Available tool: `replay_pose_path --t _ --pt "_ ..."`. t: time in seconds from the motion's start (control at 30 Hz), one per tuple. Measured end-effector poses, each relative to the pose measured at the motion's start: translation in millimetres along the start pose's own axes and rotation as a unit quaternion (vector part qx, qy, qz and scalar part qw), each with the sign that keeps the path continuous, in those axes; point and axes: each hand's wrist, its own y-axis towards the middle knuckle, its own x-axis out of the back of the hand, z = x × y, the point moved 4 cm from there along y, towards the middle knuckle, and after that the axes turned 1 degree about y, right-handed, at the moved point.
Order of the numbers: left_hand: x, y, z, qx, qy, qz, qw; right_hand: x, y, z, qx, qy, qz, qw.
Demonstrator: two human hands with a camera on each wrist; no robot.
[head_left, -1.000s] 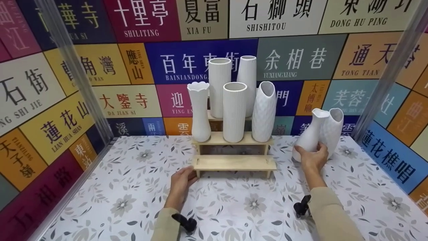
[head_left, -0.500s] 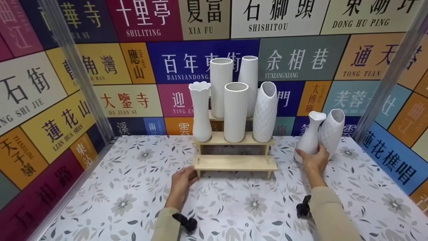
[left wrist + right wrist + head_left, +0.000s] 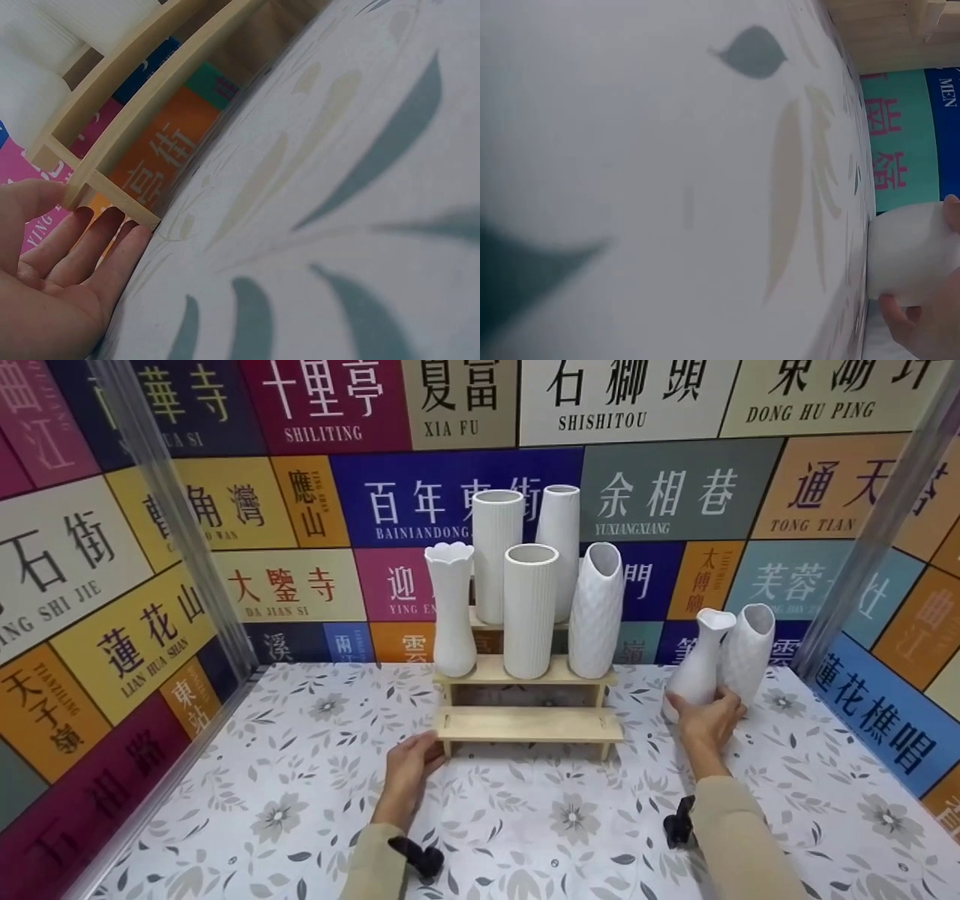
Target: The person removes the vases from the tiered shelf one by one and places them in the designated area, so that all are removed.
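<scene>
My right hand (image 3: 706,727) grips the lower body of a white narrow-necked vase (image 3: 688,679) with a flared, wavy mouth. Close behind it on the right stands a white vase with a diamond texture and slanted mouth (image 3: 748,652). In the right wrist view, thumb and fingers lie on either side of the white vase's base (image 3: 907,251). My left hand (image 3: 407,771) holds the front left corner of a stepped wooden display stand (image 3: 529,724). The left wrist view shows its thumb (image 3: 37,196) at the board's end and the fingers beside the leg.
On the middle step stand a scalloped-mouth vase (image 3: 452,611), a ribbed cylinder vase (image 3: 529,615) and a slant-mouth vase (image 3: 595,615). Two taller vases, one ribbed (image 3: 496,559), stand behind. Sign-printed walls enclose the floral tabletop (image 3: 574,817).
The narrow-necked vase shifts and turns slightly in my right hand, and its mouth sits a little lower than a second ago. My left hand keeps its place at the stand's corner.
</scene>
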Motion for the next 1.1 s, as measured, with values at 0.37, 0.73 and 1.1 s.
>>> replay_pose_path --t 0.37,0.73,1.1 --pt "-0.1 -0.7 0.0 0.006 -0.015 0.007 0.9998 -3.8 -0.8 2.6 0.007 -0.015 -0.044 0.9989" --pt "1.1 -0.1 0.8 -0.004 -0.008 0.008 0.9999 -4.4 -3.1 -2.1 -0.016 0.009 -0.041 0.999" --pt "0.6 -0.8 1.0 0.004 -0.008 0.005 1.0 0.9 -5.5 -2.4 -0.015 0.039 -0.052 0.9977"
